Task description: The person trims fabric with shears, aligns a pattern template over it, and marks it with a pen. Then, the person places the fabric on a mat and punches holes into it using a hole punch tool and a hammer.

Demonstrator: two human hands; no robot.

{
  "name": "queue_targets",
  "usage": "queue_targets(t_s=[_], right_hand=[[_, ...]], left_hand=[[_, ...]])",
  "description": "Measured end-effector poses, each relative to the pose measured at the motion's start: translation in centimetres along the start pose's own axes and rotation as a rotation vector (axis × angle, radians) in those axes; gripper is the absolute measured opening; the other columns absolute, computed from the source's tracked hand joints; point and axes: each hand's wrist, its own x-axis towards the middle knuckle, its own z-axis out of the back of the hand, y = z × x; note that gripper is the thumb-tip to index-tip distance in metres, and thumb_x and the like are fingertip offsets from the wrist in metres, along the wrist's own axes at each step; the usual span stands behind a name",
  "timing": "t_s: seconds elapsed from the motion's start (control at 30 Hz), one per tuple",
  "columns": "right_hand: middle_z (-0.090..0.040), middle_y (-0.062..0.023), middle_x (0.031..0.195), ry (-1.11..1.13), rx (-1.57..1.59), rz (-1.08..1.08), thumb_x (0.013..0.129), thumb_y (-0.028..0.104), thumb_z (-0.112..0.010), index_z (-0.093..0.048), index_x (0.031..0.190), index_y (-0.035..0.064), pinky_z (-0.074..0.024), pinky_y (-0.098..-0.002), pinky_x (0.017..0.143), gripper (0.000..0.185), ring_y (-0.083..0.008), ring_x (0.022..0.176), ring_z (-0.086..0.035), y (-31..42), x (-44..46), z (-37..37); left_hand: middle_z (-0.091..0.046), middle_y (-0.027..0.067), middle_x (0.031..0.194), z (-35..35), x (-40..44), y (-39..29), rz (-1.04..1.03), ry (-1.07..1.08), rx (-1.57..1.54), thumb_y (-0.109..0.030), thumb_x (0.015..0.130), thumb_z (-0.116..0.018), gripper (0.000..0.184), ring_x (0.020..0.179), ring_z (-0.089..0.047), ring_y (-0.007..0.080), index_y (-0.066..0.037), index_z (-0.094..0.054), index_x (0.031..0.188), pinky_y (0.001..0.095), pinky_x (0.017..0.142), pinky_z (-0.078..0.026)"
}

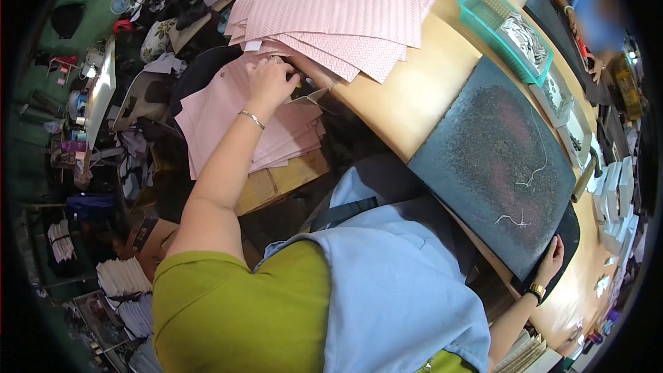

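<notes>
My left hand [271, 83] reaches out over a lower stack of pink patterned sheets [214, 114]. Its fingers are bent but apart, and the fingertips touch the sheets near a small white tag [253, 45]. That stack lies on a cardboard box [283, 183] beside the table. My right hand [550, 261] rests at the near right corner of a dark, worn board [476, 145], fingers stretched along its edge. Under that corner sticks out a black rounded piece [568, 235]. Loose white threads [539, 166] lie on the board.
A larger pile of pink sheets [331, 7] covers the table's left end. A green basket [476, 10] with small pieces, white trays [573, 124] and a hammer-like tool [585, 176] line the far side of the wooden table [414, 97]. Another person [597, 17] sits opposite.
</notes>
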Motion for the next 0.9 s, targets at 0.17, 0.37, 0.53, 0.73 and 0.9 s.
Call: queue_targets(t_s=[0.17,0.37,0.53,0.73,0.9], right_hand=[[-0.065,-0.0085,0.112,-0.010,-0.019,0.023,0.096,0.032,-0.058,-0.060,0.120,-0.0018,-0.0428,-0.0266,0.092,0.041,-0.0141,0.100,-0.058,-0.5,0.2,0.1],[-0.065,-0.0080,0.111,-0.014,-0.027,0.017,0.096,0.032,-0.058,-0.060,0.119,-0.0017,-0.0431,-0.0263,0.091,0.041,-0.0137,0.099,-0.058,0.1,0.0,-0.1],[-0.065,-0.0073,0.110,0.001,-0.006,-0.008,0.096,0.031,-0.059,-0.060,0.120,-0.0013,-0.0433,-0.0256,0.091,0.040,-0.0130,0.099,-0.058,-0.4,0.3,0.0],[-0.065,-0.0070,0.102,-0.030,0.035,0.029,0.095,0.029,-0.061,-0.062,0.116,-0.0019,-0.0440,-0.0248,0.085,0.038,-0.0124,0.092,-0.057,0.7,-0.3,-0.4],[-0.065,-0.0093,0.110,-0.007,-0.020,0.031,0.096,0.030,-0.059,-0.060,0.119,-0.0025,-0.0435,-0.0268,0.091,0.040,-0.0147,0.099,-0.059,0.1,-0.1,0.0]], left_hand=[[-0.068,0.0010,0.093,-0.3,0.0,-0.4,0.066,0.017,-0.051,-0.037,0.076,-0.069,0.020,0.097,-0.058,0.0211,-0.020,-0.075,0.085,0.0459,0.086,-0.033],[-0.068,0.0013,0.094,0.5,0.0,-0.8,0.093,0.079,-0.092,-0.038,0.076,-0.069,0.020,0.096,-0.058,0.0220,-0.020,-0.076,0.082,0.0472,0.087,-0.032],[-0.066,0.0010,0.096,0.7,-0.5,-0.6,-0.036,0.060,0.058,-0.039,0.075,-0.071,0.021,0.097,-0.058,0.0223,-0.021,-0.076,0.084,0.0471,0.088,-0.032],[-0.066,0.0017,0.096,0.4,-0.3,2.9,-0.043,-0.044,0.038,-0.039,0.074,-0.073,0.025,0.099,-0.058,0.0216,-0.021,-0.074,0.090,0.0467,0.088,-0.033],[-0.063,0.0037,0.105,2.4,-0.5,2.9,0.051,-0.082,-0.096,-0.045,0.069,-0.077,0.042,0.104,-0.058,0.0241,-0.018,-0.067,0.099,0.0522,0.091,-0.034]])
